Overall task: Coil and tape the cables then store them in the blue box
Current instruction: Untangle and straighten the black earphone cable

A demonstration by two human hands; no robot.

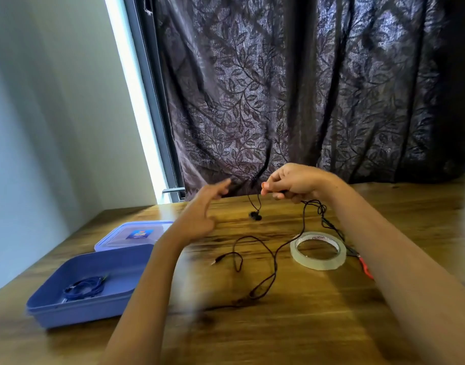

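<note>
R hand (294,184) raised over table (305,325), fingers curled, pinching black earphone cable (274,262); earbuds (255,216) dangle below it, rest trails on wood near tape roll (318,262); L hand (202,214) blurred, fingers straight, gripping nothing; blue box (94,309) at left, lid off, w/ coiled blue cable (83,287) inside.

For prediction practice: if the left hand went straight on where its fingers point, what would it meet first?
The left hand would probably meet the black cable dangling from the right hand; blur hides depth.

Head view, forward and down, near table (278,325)
</note>
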